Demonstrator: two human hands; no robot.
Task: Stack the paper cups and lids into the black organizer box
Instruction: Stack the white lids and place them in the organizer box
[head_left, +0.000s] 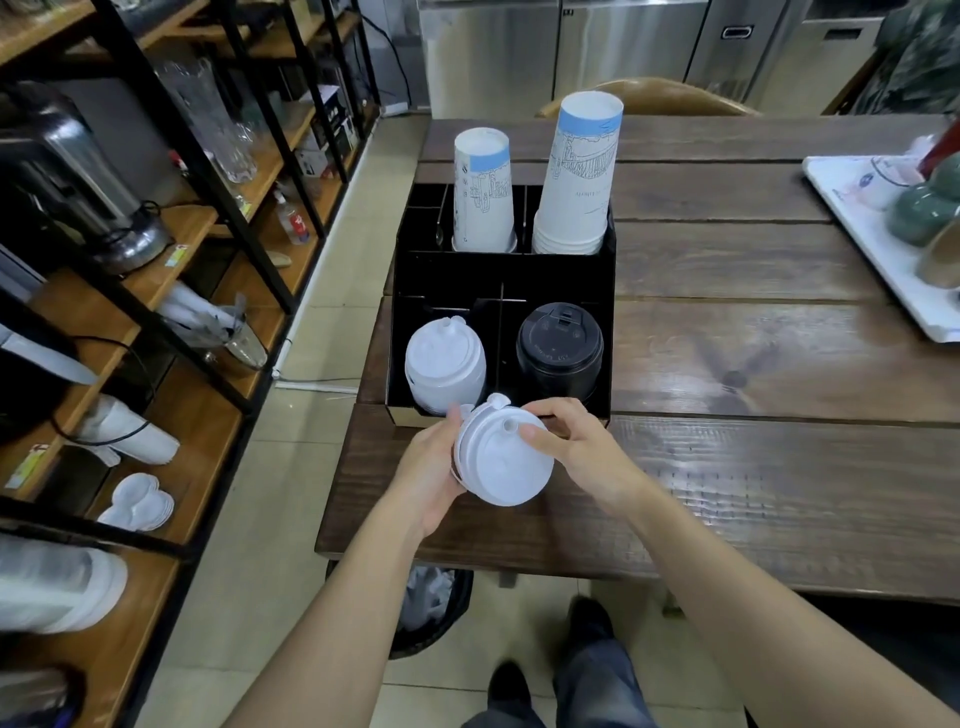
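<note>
A black organizer box (550, 275) stands at the left end of a wooden table. Its back compartments hold two upside-down stacks of paper cups: a shorter one (483, 192) on the left and a taller one (579, 176) on the right. In front sit a stack of white lids (444, 366) and a stack of black lids (560, 351). Just in front of the box I hold a small stack of white lids (501, 460) with both hands. My left hand (428, 475) cups it from the left. My right hand (576, 447) grips its right rim, thumb on top.
The wooden table (753, 467) stretches to the right, with a white tray (878, 249) of green cups at its far right. Wooden shelves (171, 291) on the left carry more lids, glassware and appliances. A bin (431, 613) sits under the table by my feet.
</note>
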